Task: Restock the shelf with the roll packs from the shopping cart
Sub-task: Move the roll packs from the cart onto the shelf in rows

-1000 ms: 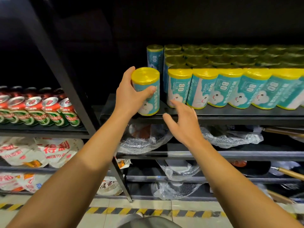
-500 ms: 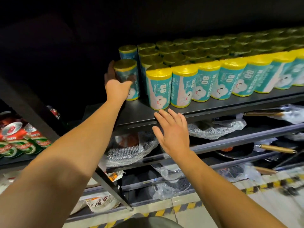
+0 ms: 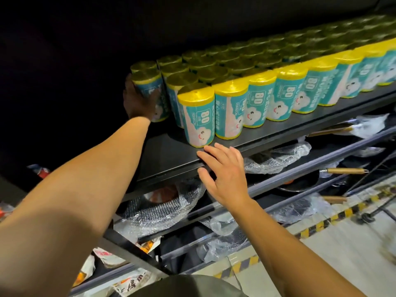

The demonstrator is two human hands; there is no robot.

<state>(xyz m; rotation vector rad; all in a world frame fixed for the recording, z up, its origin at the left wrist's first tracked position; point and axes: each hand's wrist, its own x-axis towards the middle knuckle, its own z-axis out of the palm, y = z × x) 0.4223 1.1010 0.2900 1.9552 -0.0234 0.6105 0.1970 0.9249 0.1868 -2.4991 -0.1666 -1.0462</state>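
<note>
Dark shelving leaves us bare shelf (image 3: 169,151) at the left end, where our left hand (image 3: 139,101) grips a roll pack (image 3: 150,91) deep beside the rows. If we nudge neighbouring packs (image 3: 229,108), they could topple off the lip, where our right hand (image 3: 225,172) rests with fingers flat and relaxed.

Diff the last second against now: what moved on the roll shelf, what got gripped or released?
The left hand carried its roll pack from the shelf's front edge back into the dark left rear, beside the stocked rolls; its fingers still grip it. The right hand moved from mid-air to lie flat on the shelf lip, holding nothing. The stocked rows stayed put.
</note>
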